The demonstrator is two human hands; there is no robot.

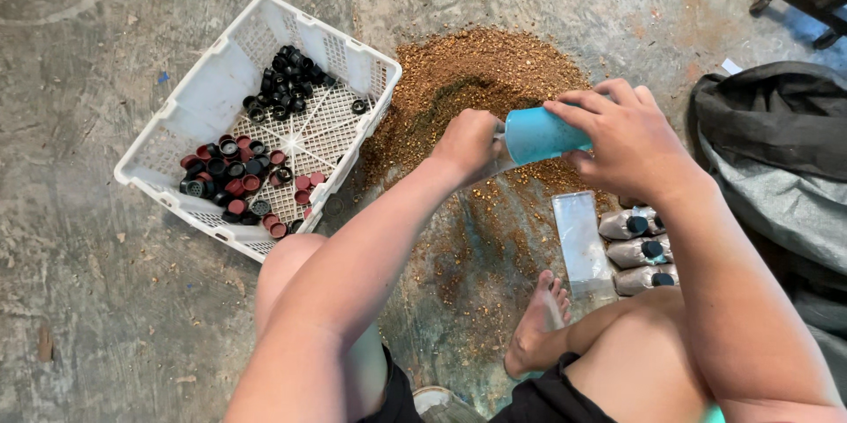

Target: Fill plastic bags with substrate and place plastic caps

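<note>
Head view, big to small: grain pile (481,79) on floor, white crate (212,97) w/ loose caps, three capped bags (637,252) done. I judge early-mid. Both hands closed: right hand (631,136) grips blue cup (540,134), left hand (468,145) pinches bag mouth, over pile.

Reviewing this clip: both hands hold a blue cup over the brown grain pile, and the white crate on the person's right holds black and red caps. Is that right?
Not quite. In the head view the white crate of black and red caps sits on the person's left, not right. The rest stands: the left hand and right hand hold the blue cup over the brown grain pile.
</note>
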